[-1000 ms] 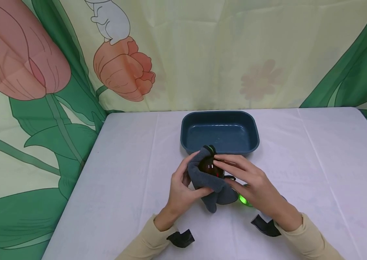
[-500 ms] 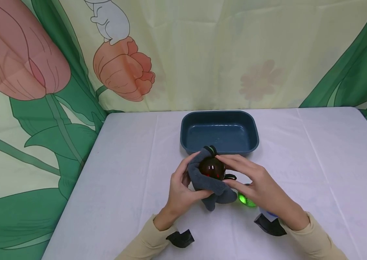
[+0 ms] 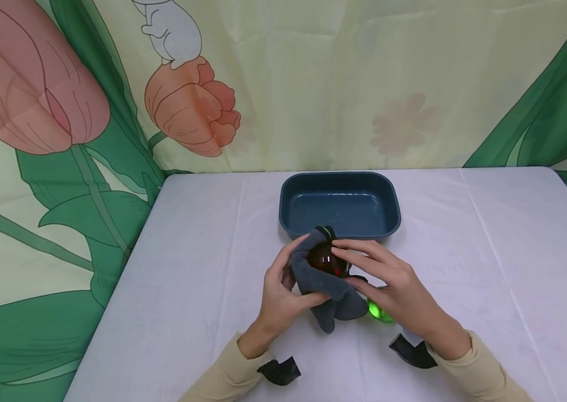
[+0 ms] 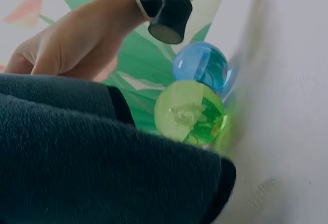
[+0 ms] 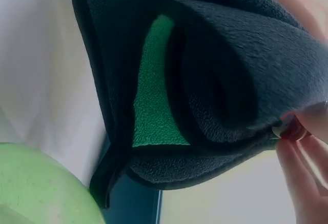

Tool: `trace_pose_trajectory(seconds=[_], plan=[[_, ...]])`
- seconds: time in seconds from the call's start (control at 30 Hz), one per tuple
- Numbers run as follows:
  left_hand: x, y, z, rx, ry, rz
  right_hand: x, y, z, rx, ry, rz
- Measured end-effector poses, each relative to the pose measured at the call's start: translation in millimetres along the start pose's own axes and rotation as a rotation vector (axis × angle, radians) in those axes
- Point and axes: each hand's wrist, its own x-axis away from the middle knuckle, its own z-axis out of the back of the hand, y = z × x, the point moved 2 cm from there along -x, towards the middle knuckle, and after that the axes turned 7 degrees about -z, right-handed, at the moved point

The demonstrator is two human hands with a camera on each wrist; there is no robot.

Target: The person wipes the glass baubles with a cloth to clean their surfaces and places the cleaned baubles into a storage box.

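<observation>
My left hand (image 3: 285,296) grips a dark grey-blue cloth (image 3: 313,279) with black edging, cupped around a glossy dark red ball (image 3: 320,259). On the ball's right side lie the fingertips of my right hand (image 3: 389,276), with the thumb low beside the cloth. In the right wrist view those fingers pinch the ball, mostly hidden by the cloth, whose fold bares a green face (image 5: 156,90). A clear green ball (image 3: 379,311) sits on the table below my right hand. Beside it in the left wrist view is a clear blue ball (image 4: 197,65).
A dark blue basin (image 3: 338,198) stands at the back of the white-covered table (image 3: 198,251), just beyond the hands. Behind the table hangs a printed curtain (image 3: 313,84). Black straps with small units (image 3: 280,371) are worn at both wrists.
The right hand drew slightly right, baring more of the red ball, then its fingers came back over it. The left hand stays in place with the cloth.
</observation>
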Motion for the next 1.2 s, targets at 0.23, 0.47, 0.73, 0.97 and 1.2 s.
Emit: trace_pose_trajectory(seconds=[0.23,0.47,0.73,0.97,1.2], plan=[[-0.9,0.4,1.0,-0.039,0.0,0.031,2.1,2.8,-3.5,-0.112,-0.014,-0.203],[-0.4,-3.3,3.9,-0.044,0.013,0.001,1.5,2.6,-1.8,-0.01,-0.026,-0.141],[-0.2,-5.9,5.1,-0.018,0.001,-0.04,-1.5,-3.7,-6.1,0.162,0.073,0.207],[-1.8,-3.6,4.4,-0.027,-0.026,-0.028,-0.7,-4.2,-5.2,0.132,0.059,0.106],[-3.4,-2.2,4.9,-0.044,-0.039,-0.054,3.6,-0.1,-4.1,-0.01,-0.013,-0.155]])
